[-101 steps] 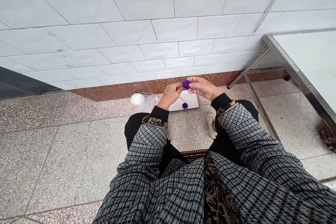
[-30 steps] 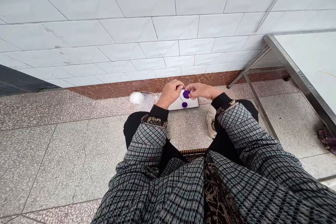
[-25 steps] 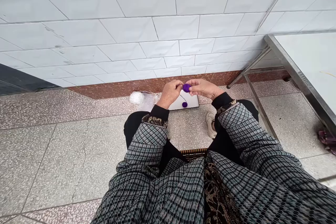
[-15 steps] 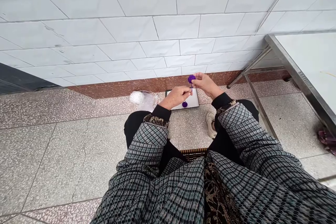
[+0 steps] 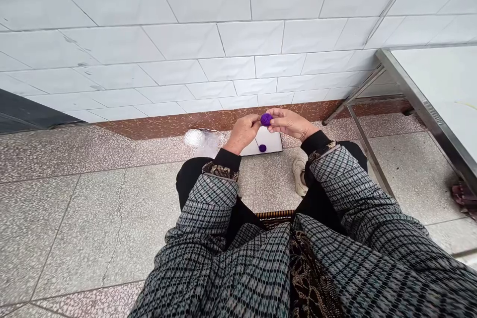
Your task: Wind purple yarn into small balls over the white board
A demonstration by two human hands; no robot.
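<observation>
A small purple ball of yarn point(image 5: 266, 119) is held up between the fingertips of my right hand point(image 5: 288, 122). Close on its left, my left hand point(image 5: 244, 131) pinches the purple yarn strand, its fingertips near the ball. From those fingers a thin strand runs down toward a second purple yarn ball point(image 5: 263, 148). That second ball lies on a white board with a dark edge point(image 5: 276, 144) on the floor below my hands. My left hand hides part of the board.
A white yarn ball point(image 5: 194, 137) and a clear plastic bag point(image 5: 209, 144) lie on the floor left of the board. A metal-framed table point(image 5: 417, 89) stands at right. The tiled wall point(image 5: 246, 69) rises in front, and my shoe point(image 5: 299, 177) is near the board.
Half a second ago my left hand was lower and further right, beneath the ball. It has moved up and left; my right hand and its ball have come slightly down and left.
</observation>
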